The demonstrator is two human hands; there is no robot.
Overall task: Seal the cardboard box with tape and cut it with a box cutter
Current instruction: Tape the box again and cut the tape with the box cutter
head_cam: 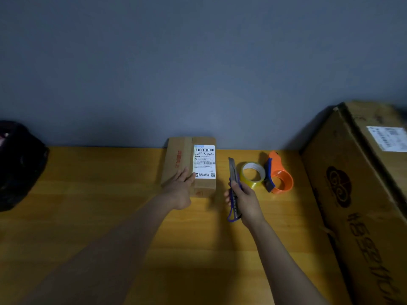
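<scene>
A small cardboard box [176, 159] with a white shipping label and red print lies against the wall on the wooden table [88, 216]. My left hand [179, 190] rests flat on its near end, fingers spread. My right hand [244, 201] grips a blue box cutter [233, 172] to the right of the box, its blade extended and pointing away from me. Just right of the cutter sits a roll of clear yellowish tape [252, 175]. An orange tape dispenser [278, 176] with a blue handle stands beside the roll.
A large cardboard carton [361, 194] with dark print fills the right side of the table. A black bag [19, 164] sits at the far left. A grey wall runs behind the table.
</scene>
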